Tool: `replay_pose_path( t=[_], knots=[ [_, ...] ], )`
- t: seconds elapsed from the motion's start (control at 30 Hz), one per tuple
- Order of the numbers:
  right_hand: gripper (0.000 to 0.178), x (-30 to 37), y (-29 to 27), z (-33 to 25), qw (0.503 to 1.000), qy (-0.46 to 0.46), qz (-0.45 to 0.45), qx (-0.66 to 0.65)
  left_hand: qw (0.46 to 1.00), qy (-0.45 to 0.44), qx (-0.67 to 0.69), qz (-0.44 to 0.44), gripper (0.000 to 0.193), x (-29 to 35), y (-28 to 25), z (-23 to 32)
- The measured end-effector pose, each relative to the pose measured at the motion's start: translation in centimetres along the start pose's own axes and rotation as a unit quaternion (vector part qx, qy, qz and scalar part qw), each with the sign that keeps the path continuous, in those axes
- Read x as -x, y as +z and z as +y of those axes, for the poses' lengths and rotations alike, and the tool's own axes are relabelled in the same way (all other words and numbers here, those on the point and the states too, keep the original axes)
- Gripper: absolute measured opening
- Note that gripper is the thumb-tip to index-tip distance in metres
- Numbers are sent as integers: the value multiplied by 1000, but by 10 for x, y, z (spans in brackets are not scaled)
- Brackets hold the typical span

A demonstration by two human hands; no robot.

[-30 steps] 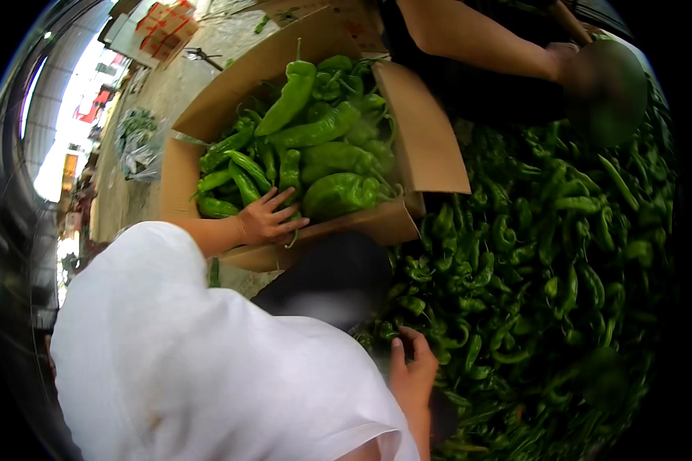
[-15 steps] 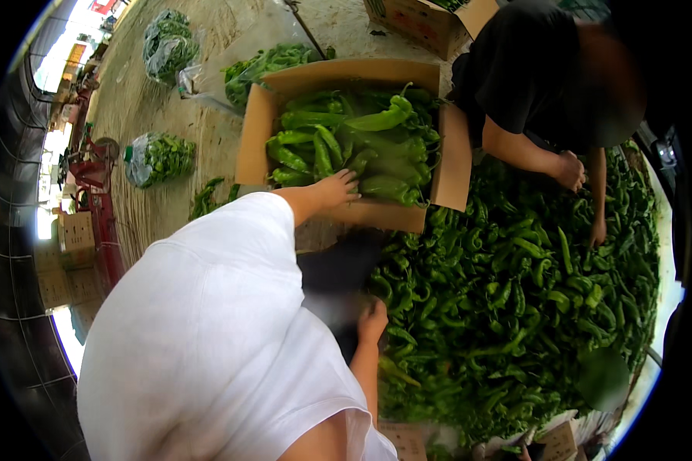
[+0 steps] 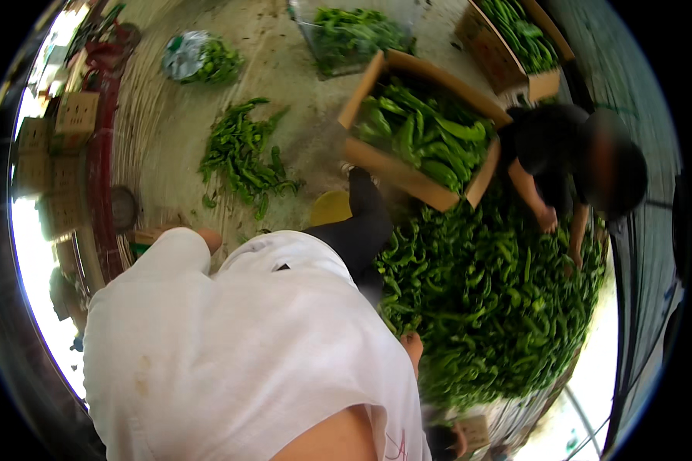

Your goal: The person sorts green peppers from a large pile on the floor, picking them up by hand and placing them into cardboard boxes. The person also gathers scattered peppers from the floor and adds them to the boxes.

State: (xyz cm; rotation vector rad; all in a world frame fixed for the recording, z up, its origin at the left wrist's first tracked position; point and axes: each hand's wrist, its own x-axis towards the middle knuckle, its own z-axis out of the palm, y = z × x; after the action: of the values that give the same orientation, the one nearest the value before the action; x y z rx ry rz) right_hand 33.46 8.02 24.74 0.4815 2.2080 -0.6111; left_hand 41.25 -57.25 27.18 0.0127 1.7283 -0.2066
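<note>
My right hand (image 3: 412,346) is at the left edge of a big heap of green peppers (image 3: 500,307), partly hidden by my white shirt. Its fingers are too small and covered to read. Of my left arm, the white sleeve and a bit of bare skin (image 3: 209,238) show at the left; the hand itself is out of sight. Beyond the heap, an open cardboard box (image 3: 396,170) stands tilted in view, filled with long green peppers (image 3: 427,134). Neither of my hands touches this box.
A co-worker in black (image 3: 550,146) bends over the heap's right side, hands at the peppers. Loose peppers (image 3: 246,154) lie on the floor by a yellow round thing (image 3: 332,209). Bagged peppers (image 3: 219,61), a clear bag (image 3: 361,34) and another full box (image 3: 488,54) stand farther off.
My left hand has left the peppers in the box and drawn back left, out of sight. My view has shifted, showing the loose floor peppers. My right hand stays by the heap.
</note>
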Motion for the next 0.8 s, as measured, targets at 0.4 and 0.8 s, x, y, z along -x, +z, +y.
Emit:
replay_pose_path(
  t=[0.4,0.8],
  knots=[
    [30,-44,-73,-318,969,-214,84,95,881,0,463,97,32,-59,32,-49],
    [35,-58,-50,-637,967,-142,2,212,750,-43,633,185,28,-68,19,-222]
  ],
)
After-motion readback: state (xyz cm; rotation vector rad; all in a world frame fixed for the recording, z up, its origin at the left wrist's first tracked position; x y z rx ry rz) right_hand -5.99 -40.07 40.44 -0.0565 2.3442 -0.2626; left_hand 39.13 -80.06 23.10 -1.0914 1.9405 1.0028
